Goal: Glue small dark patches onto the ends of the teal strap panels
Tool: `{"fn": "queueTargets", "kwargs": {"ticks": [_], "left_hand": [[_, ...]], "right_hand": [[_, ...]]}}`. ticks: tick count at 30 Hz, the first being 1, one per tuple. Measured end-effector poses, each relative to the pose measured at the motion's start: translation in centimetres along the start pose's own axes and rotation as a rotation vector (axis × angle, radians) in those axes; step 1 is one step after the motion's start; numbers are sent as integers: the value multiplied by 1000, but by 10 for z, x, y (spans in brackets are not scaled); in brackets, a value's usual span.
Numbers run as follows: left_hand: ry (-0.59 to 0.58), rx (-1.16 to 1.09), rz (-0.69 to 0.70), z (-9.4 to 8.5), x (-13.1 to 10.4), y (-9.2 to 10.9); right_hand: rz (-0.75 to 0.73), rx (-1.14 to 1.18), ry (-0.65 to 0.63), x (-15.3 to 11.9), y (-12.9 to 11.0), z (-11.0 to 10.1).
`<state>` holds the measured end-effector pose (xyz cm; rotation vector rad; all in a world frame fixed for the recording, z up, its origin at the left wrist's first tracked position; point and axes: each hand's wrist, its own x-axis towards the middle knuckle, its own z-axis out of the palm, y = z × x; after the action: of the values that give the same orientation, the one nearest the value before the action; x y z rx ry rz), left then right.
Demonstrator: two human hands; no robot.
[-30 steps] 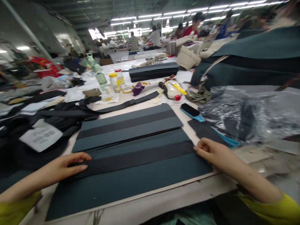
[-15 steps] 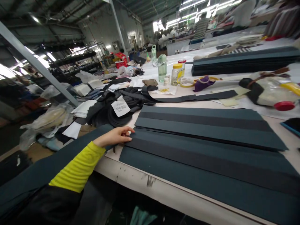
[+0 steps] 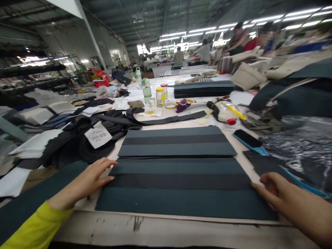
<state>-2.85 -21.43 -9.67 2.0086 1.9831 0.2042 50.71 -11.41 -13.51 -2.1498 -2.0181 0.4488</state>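
A dark teal fabric panel [image 3: 181, 204] with a black strip [image 3: 181, 180] along its middle lies flat at the table's front edge. At its left edge my left hand [image 3: 97, 176] is open, thumb and fingers apart, the thumb at the end of the black strip. At the right edge is my right hand [image 3: 277, 190], its thumb tip touching the panel beside the strip's other end. Its fingers are loosely curled with a gap to the thumb, and nothing shows in the grip. Just behind lies a stack of similar striped panels [image 3: 176, 149].
Coiled black fabric strips [image 3: 95, 150] with a handwritten paper label [image 3: 98, 135] lie left. Behind the panels stand a green bottle [image 3: 147, 91] and a yellow-lidded jar [image 3: 160, 97]. A blue-edged brush [image 3: 247, 140] and clear plastic wrapping [image 3: 298, 145] are at right. People work farther back.
The view has turned right and now faces the panels. My right hand has come into view at the panel's right edge. My left fingers have spread at the left edge.
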Motion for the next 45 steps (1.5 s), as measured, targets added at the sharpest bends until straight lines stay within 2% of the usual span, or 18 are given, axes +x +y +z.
{"fn": "queueTargets", "kwargs": {"ticks": [2,4,6,8,11,13,15,18,21,24,27,29,31,33,38,41,45], "left_hand": [[-32,57,94,2,1,1],[-82,88,129,2,1,5],[-110,110,125,-1,2,12],[-134,127,112,-7,3,19],[-151,125,122,-20,10,32],[-130,109,158,-27,21,45],[-112,85,222,-33,38,66],[-131,58,375,-36,76,113],[-159,74,562,-25,125,171],[-174,113,699,-1,173,224],[-160,176,767,28,209,263],[-143,199,779,44,225,280],[-132,207,765,55,234,290],[-128,223,742,60,238,295],[-130,256,722,63,238,296],[-125,264,724,64,237,295],[-116,262,725,67,240,295]], "right_hand": [[-20,-61,-25,4,-21,-34],[-93,-187,127,22,-39,-66],[-294,-337,256,54,-49,-90],[-357,-376,277,96,-51,-102],[-415,-403,252,160,-46,-99],[-481,-381,212,192,-43,-91],[-542,-328,184,214,-42,-83],[-589,-203,206,226,-47,-77],[-568,-35,317,214,-53,-85],[-519,144,408,176,-54,-104],[-497,262,407,127,-51,-118],[-501,287,372,100,-49,-118],[-515,291,332,83,-47,-110],[-547,277,303,77,-47,-98],[-659,208,270,89,-56,-72],[-671,200,251,87,-56,-69],[-665,180,201,60,-43,-81]]}}
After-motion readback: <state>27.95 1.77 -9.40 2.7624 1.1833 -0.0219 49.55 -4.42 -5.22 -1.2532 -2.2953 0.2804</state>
